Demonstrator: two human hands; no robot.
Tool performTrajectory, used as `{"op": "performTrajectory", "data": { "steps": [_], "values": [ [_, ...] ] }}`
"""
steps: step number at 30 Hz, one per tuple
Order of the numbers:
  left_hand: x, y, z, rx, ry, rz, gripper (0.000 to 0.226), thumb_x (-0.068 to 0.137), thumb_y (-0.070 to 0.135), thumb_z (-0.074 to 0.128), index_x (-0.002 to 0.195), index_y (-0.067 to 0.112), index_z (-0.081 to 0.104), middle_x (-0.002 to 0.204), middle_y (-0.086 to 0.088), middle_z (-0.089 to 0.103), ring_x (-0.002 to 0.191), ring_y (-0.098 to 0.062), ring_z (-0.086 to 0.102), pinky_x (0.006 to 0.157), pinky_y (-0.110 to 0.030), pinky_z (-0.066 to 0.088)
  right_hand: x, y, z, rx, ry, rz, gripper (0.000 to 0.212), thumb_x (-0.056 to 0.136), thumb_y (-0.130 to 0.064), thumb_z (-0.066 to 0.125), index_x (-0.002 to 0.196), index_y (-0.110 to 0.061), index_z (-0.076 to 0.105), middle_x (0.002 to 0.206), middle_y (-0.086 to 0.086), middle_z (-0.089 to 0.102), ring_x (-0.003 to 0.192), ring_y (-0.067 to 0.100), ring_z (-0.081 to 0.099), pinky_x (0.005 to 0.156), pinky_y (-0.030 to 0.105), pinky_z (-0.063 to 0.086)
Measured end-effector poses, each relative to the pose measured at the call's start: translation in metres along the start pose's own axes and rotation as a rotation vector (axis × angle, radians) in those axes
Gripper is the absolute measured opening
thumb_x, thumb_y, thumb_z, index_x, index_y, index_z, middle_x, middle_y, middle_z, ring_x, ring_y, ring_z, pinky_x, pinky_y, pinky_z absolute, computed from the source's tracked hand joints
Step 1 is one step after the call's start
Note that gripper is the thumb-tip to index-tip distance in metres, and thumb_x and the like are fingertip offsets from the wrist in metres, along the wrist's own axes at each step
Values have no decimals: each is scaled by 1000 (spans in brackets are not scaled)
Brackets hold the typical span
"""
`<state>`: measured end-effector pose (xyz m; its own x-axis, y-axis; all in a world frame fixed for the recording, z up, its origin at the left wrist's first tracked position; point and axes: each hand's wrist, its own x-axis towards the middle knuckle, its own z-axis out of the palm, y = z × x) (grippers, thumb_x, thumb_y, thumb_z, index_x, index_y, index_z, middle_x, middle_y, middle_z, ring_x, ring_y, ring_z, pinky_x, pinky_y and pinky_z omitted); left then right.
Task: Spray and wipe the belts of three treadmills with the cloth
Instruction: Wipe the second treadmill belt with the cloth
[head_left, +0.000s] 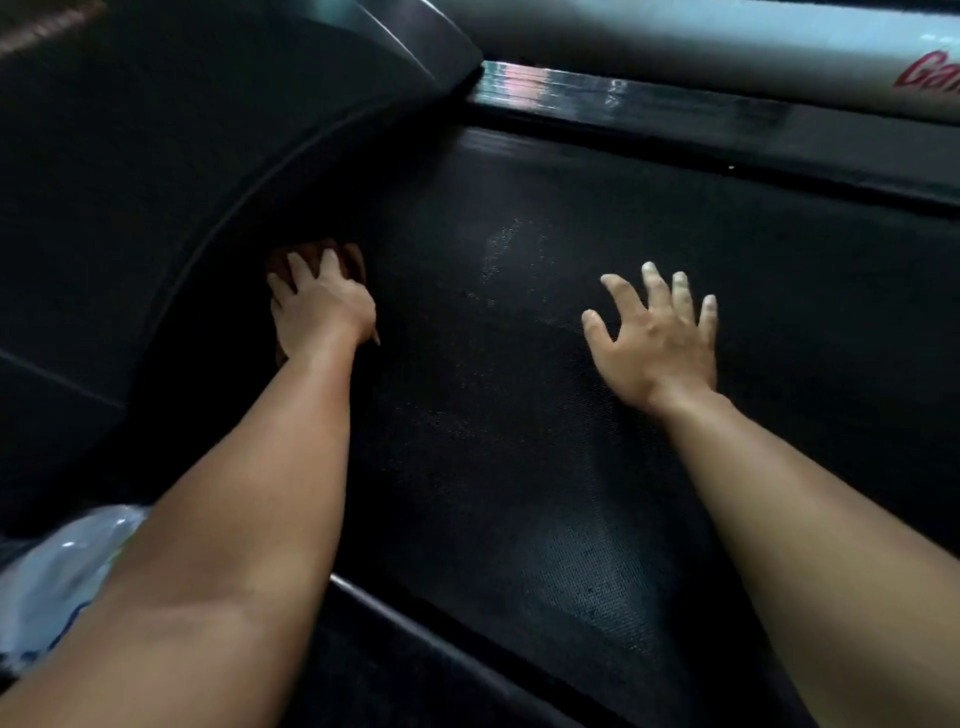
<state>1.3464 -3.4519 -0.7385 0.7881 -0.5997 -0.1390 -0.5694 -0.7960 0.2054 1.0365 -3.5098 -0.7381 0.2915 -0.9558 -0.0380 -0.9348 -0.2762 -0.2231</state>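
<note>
The cloth (354, 262), a brownish wad left of the frame's centre, lies on the belt (519, 441) where it runs under the curved front cover (156, 182). It looks soft and light and would likely bunch or slip if pushed by one edge. It is best held from above under a flat palm, with a fold caught under the fingers. The left hand (322, 309) covers most of it, with its fingers laid over the wad and pressing down. I cannot tell whether they grip it. The belt is dark, rough-woven and flat, so it probably drags at the cloth. A speckled damp patch (506, 249) shows just above centre. The right hand (657, 343) rests spread and empty on the belt at centre right. A shiny side rail (649, 104) crosses the upper right. Pale crinkled plastic (67, 566) sits at lower left.
</note>
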Motion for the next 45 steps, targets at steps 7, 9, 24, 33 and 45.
{"op": "performTrajectory", "data": {
  "steps": [7,9,24,33,45],
  "values": [
    [-24,98,23,22,-96,509,59,103,39,33,160,33,20,170,-4,3,156,-34,1,125,-42,6,15,30,11,-38,-67,63,62,98,-63,25,155,-39,21,167,5,4,153,30,-5,121,55,-7],
    [-46,125,34,34,-84,692,58,104,40,36,160,34,22,170,-2,5,156,-31,2,126,-39,4,13,33,16,-6,-62,65,62,98,-64,24,154,-40,20,167,2,3,153,28,-6,121,53,-7],
    [-27,31,19,1,50,337,56,98,39,43,153,29,39,167,-9,20,152,-37,19,123,-48,22,16,30,16,18,-15,74,60,95,-63,27,151,-42,25,167,1,6,153,26,-4,122,53,-5],
    [89,51,-6,-16,8,122,59,98,38,38,157,37,28,169,-2,13,154,-36,11,124,-50,19,15,28,18,8,-2,77,59,95,-61,26,150,-42,21,167,-1,4,153,24,-7,122,52,-7],
    [-19,211,47,29,-113,1022,58,98,40,47,155,41,33,169,7,14,156,-21,8,127,-33,9,17,26,16,7,-8,94,61,94,-63,26,151,-42,21,166,-3,6,153,22,-5,122,49,-6]
  ]
}}
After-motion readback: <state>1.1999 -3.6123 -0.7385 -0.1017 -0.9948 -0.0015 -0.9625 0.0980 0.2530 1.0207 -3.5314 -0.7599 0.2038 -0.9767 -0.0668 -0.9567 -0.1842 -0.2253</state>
